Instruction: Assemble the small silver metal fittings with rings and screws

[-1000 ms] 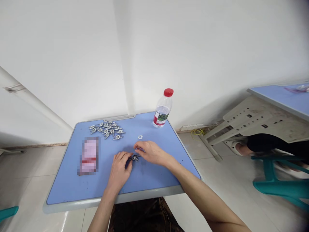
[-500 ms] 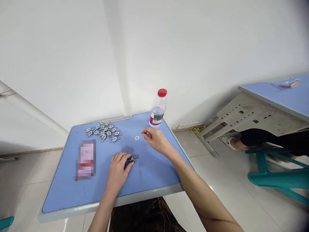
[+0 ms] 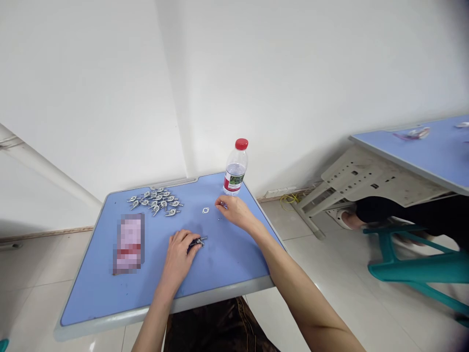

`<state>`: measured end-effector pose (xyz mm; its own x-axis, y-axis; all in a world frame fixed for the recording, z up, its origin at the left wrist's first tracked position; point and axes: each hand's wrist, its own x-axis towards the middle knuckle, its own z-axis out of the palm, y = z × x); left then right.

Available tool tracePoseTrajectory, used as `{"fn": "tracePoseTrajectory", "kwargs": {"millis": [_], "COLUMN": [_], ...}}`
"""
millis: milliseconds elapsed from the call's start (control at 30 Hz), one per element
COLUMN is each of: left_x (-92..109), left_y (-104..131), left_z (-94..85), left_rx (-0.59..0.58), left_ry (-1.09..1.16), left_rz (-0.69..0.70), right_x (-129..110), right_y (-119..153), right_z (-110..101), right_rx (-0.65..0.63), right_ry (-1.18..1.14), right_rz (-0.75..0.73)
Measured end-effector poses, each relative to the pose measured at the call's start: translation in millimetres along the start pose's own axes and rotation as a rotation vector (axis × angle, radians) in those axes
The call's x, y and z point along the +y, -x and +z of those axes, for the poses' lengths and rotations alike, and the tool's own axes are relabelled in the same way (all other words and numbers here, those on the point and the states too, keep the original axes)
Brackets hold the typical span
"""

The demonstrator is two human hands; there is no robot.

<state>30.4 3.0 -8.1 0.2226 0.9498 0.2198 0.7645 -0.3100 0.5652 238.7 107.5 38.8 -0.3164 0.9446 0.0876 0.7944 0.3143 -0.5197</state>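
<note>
On the blue desk (image 3: 139,293), my left hand (image 3: 179,249) is closed on a small dark-and-silver metal part (image 3: 199,241). Thin silver prongs stick out of it past my fingertips, to the right; my fingers hide the rest. My right hand (image 3: 234,210) is pinched just above the desk, in front of the bottle. Something tiny and shiny shows at its fingertips, too small to name. Left of that hand lies a flat white plate (image 3: 205,210) with a large hole. A tiny metal bit (image 3: 219,219) rests just below the right hand.
Several small silver metal assemblies (image 3: 156,201) are heaped at the desk's back left. A blurred pink packet (image 3: 129,243) lies in front of them. At the back right stands a red-capped water bottle (image 3: 234,172). Rightward are another desk (image 3: 432,156), a green stool (image 3: 414,269) and a person's leg.
The whole view has shifted slightly. Both hands stay in nearly the same places on the desk, the left on the metal part and the right pinched.
</note>
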Motion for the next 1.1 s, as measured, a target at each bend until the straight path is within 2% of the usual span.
{"fn": "tracePoseTrajectory", "kwargs": {"millis": [267,633,800,967,1100], "left_x": [-8,-24,-26,-27,-24], "left_y": [5,9,11,-15,-48], "left_z": [-6.7,-14.2,-30.5,-53.3,-53.4], "left_rx": [-0.008,-0.017,0.006,0.128,0.185], "left_ry": [0.062,0.251,0.229,0.209,0.201], "left_rz": [-0.016,-0.078,-0.104,-0.045,0.014], "right_x": [7,-5,-5,-6,-10], "right_y": [-8,-17,-19,-22,-24], "right_z": [11,22,23,23,24], "right_rx": [-0.030,-0.133,-0.159,-0.186,-0.196], "right_ry": [0.122,0.188,0.183,0.170,0.170], "right_rz": [-0.039,-0.118,-0.121,-0.127,-0.108]}}
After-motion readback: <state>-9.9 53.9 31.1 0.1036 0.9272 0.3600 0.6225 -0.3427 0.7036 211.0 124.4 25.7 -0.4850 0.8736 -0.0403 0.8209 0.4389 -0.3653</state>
